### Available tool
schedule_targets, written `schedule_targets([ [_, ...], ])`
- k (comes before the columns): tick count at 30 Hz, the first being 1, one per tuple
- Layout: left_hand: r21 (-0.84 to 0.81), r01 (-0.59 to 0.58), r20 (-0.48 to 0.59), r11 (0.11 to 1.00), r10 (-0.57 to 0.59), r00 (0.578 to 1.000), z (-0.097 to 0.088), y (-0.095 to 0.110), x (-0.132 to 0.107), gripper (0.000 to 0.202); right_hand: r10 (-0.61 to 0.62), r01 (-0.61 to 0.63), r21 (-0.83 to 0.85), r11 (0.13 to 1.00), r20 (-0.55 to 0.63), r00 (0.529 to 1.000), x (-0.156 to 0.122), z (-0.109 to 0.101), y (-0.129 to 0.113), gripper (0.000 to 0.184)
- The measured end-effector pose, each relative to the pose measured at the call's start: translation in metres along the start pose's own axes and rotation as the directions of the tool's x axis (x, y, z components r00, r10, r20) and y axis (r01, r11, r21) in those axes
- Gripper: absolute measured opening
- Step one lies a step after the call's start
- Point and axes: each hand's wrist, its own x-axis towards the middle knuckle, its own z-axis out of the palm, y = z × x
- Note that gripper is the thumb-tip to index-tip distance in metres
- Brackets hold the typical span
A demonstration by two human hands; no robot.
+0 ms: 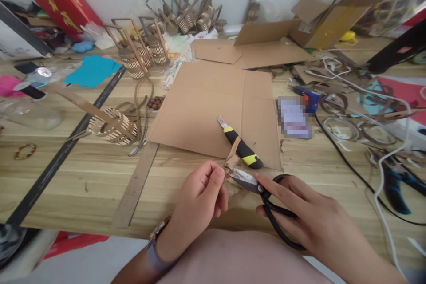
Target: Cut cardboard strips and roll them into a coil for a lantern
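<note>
My left hand (201, 193) pinches a small strip of brown cardboard (232, 155) between thumb and fingers near the table's front edge. My right hand (306, 215) grips black-handled scissors (262, 193), whose blades point left and meet the strip's lower end. Just beyond the strip, a black and yellow utility knife (241, 144) lies on a large flat cardboard sheet (206, 106).
A cardboard lantern (113, 126) lies on its side at left, with several more standing at the back (146, 51). A long ruler (135, 186) rests on the wooden table (83, 173). A blue glue gun (308, 97), cables (346, 159) and cardboard rings (342, 126) crowd the right side.
</note>
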Motion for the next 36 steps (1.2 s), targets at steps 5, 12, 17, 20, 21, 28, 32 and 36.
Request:
schedule_targets([
  [5, 0.034, -0.010, -0.013, 0.999, 0.011, 1.000, 0.002, 0.003, -0.001, 0.042, -0.050, 0.046, -0.043, 0.998, -0.094, 0.994, 0.003, -0.003, -0.007, 0.040],
  [12, 0.068, -0.025, -0.030, 0.997, 0.027, 0.999, 0.002, 0.004, -0.004, 0.041, 0.041, -0.046, 0.144, 0.988, 0.039, 0.998, -0.002, -0.001, -0.001, 0.051],
  [17, 0.084, -0.044, -0.026, 0.995, 0.046, 0.999, 0.002, 0.004, -0.004, 0.039, 0.120, -0.140, 0.288, 0.947, 0.087, 0.989, 0.000, -0.001, -0.003, 0.047],
  [20, 0.093, -0.050, -0.033, 0.994, 0.053, 0.998, 0.003, 0.005, -0.004, 0.039, 0.140, -0.164, 0.356, 0.920, 0.091, 0.986, 0.001, 0.000, -0.007, 0.046],
  [21, 0.102, -0.053, -0.042, 0.993, 0.058, 0.997, 0.004, 0.005, -0.004, 0.038, 0.143, -0.163, 0.368, 0.915, 0.081, 0.986, 0.001, 0.000, -0.008, 0.046],
  [28, 0.175, -0.103, -0.072, 0.979, 0.117, 0.991, 0.004, 0.003, -0.006, 0.036, 0.102, -0.098, 0.310, 0.946, 0.004, 0.995, 0.002, -0.004, -0.012, 0.043],
  [32, 0.149, -0.094, -0.093, 0.984, 0.108, 0.990, 0.005, 0.002, -0.006, 0.037, 0.074, -0.060, 0.209, 0.976, -0.060, 0.995, 0.004, -0.008, -0.014, 0.038],
  [36, 0.056, -0.047, -0.075, 0.997, 0.051, 0.996, 0.005, 0.003, -0.004, 0.038, 0.089, -0.075, 0.142, 0.987, -0.095, 0.991, 0.005, -0.005, -0.015, 0.034],
])
